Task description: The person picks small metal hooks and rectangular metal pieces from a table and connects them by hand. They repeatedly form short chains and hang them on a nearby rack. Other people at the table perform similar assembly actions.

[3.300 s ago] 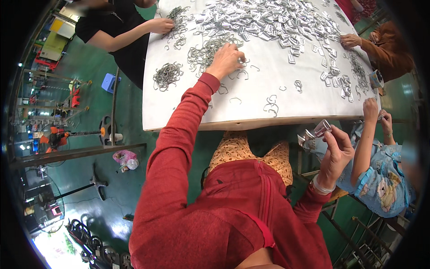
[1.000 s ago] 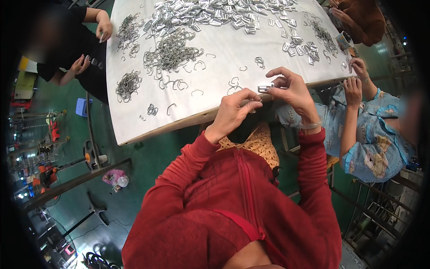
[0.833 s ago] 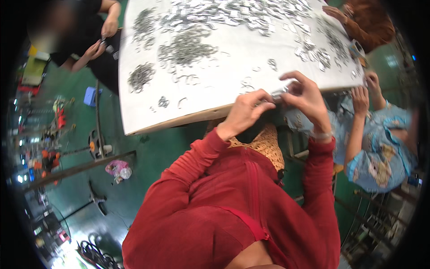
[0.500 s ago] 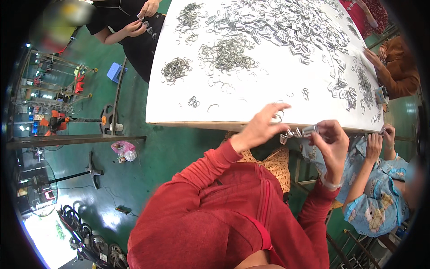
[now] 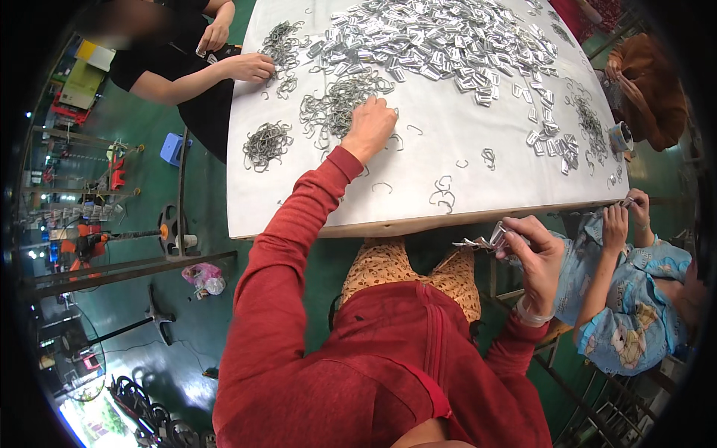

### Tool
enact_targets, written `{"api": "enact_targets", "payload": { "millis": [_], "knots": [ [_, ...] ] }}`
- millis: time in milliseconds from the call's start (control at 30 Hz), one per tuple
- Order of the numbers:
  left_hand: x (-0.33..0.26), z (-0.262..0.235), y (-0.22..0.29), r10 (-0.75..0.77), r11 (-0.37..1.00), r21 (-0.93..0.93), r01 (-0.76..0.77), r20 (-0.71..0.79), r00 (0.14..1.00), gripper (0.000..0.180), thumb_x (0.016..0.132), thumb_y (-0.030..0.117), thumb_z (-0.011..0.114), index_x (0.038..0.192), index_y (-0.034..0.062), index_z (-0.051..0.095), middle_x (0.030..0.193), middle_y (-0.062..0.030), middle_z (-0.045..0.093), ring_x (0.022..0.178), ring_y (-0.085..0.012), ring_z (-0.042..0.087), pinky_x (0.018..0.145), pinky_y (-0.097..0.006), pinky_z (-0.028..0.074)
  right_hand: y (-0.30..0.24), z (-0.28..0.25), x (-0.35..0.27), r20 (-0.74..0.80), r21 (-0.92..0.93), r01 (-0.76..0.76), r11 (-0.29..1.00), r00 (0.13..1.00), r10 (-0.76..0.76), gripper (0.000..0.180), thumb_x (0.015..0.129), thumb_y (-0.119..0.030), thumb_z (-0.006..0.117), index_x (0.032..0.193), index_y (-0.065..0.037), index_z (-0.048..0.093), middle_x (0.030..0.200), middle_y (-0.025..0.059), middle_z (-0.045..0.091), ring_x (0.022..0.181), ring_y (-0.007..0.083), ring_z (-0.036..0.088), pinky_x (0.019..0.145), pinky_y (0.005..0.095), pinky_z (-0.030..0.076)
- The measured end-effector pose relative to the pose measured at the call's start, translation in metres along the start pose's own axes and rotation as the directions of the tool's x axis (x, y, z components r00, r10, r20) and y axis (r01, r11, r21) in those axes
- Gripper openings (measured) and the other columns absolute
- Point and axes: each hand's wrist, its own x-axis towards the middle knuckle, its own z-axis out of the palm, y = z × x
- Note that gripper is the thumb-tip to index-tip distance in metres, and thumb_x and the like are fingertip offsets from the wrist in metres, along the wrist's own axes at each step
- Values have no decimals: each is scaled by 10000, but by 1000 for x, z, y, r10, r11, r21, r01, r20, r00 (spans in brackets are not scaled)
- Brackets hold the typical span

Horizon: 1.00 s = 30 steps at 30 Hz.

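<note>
The table [image 5: 418, 175] lies under my left hand [image 5: 371, 125] and beyond my right hand [image 5: 539, 260], which hangs on my side of its near edge. Ahead of my left hand and off to its right, well apart from it, sprawls the buckle heap [image 5: 441, 46]. The hook pile [image 5: 328, 104] is under my left fingertips and spreads to their left, far nearer that hand than the other; its pieces point every way, with no common axis. Those fingers bend down, tips hidden, so I can't tell whether they hold anything. My right thumb and finger pinch a buckle [image 5: 498, 234], its long axis steep, a short row of metal pieces [image 5: 473, 243] trailing leftward from it. Loose hooks [image 5: 442, 196] lie between my hands.
</note>
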Motion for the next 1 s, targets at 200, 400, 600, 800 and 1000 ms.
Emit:
{"api": "enact_targets", "payload": {
  "millis": [200,400,600,800,1000],
  "knots": [
    [-7,-14,-19,-174,885,-437,157,2,985,178,796,165,639,870,5,658,828,-113,629,776,-259,603,689,-362,479,4,-6,-13,-22,81,-37,996,999,38,325,814,105,578,1133,47,593,872,87,602,739,141,612,636,249,544],
    [-32,-61,54,-114,207,-945,254,235,965,179,848,130,618,907,-39,637,802,-105,654,679,-154,608,629,-266,488,13,-6,-19,-57,123,-4,992,998,11,342,805,91,587,1145,60,566,870,103,634,716,146,622,647,237,528],
    [-81,-110,156,119,-332,-910,247,219,968,138,876,104,623,934,-20,606,852,-45,614,751,-105,589,692,-220,488,31,-5,-19,-187,204,-25,979,980,64,160,778,30,673,931,62,638,806,94,667,676,129,633,599,217,528],
    [-80,-95,181,81,-98,-986,131,123,989,104,867,99,630,921,13,607,1033,-60,577,875,-130,570,782,-256,474,34,-5,-25,-209,224,11,975,977,37,136,781,22,679,912,56,663,791,85,670,662,115,623,590,215,516],
    [-89,-93,188,-29,-7,-999,48,48,998,98,847,36,599,937,0,593,852,-91,613,782,-173,614,691,-282,486,36,-3,-22,-128,103,33,994,992,-20,135,793,47,646,924,42,675,757,62,647,642,117,616,581,215,493]
  ]
}}
